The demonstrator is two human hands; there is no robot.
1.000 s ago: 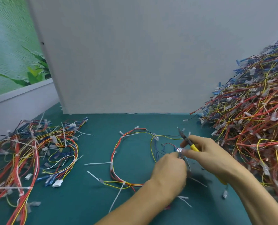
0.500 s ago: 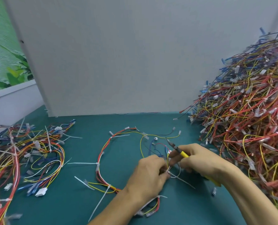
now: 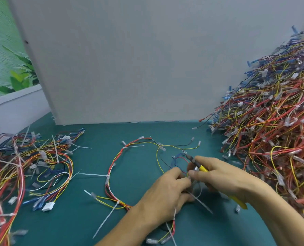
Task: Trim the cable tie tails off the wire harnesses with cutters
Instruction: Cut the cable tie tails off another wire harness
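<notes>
Harness (image 3: 112,167) lying looped on the table (image 3: 147,132), centre, before me. My left hand (image 3: 167,192) grips the loop's near right part. My right hand (image 3: 224,174), just right of the left, holds the cutters (image 3: 192,159), whose tip points away from me and leftward, over the wires inside the loop. Cable tie tails (image 3: 92,174) stick out leftward from the loop's left side. A low pile of harnesses (image 3: 32,166) lies at the table's left, and a tall heap of harnesses (image 3: 272,130) rises at its right, near my right hand. An upright panel (image 3: 129,59) stands behind all three, on the table's far part.
</notes>
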